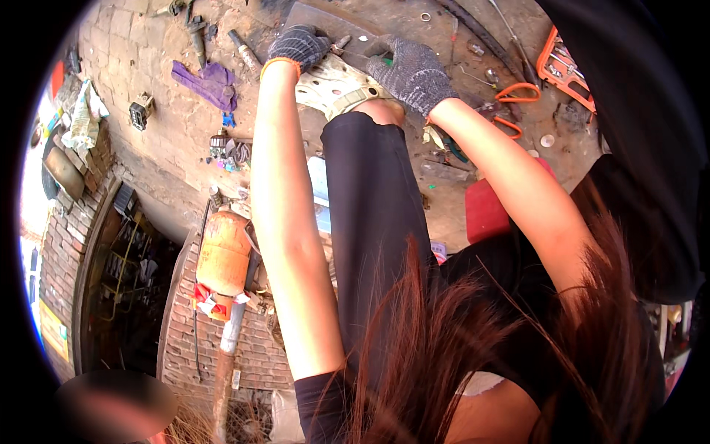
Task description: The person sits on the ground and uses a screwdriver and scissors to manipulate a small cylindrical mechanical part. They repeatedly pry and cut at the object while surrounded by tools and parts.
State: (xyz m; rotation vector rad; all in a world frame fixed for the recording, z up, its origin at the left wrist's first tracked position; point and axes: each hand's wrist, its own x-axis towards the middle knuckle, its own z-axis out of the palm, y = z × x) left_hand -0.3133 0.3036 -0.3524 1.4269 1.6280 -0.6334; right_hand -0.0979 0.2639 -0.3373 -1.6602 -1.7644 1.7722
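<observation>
My left hand, in a grey knit glove with an orange cuff, is closed near the top of the view. A short brownish metal piece sticks out beside its fingertips; whether they grip it I cannot tell. My right hand, in a matching glove, is curled, with its fingers toward the left hand. A bit of green shows at its fingers; what they hold is hidden. Below and between the hands is my foot in a white clog. Beyond it lies a dark flat plate.
Left on the ground are a purple cloth, a small metal part and a tube-like tool. On the right lie orange-handled scissors and an orange tool case. An orange cylinder stands by the brick wall.
</observation>
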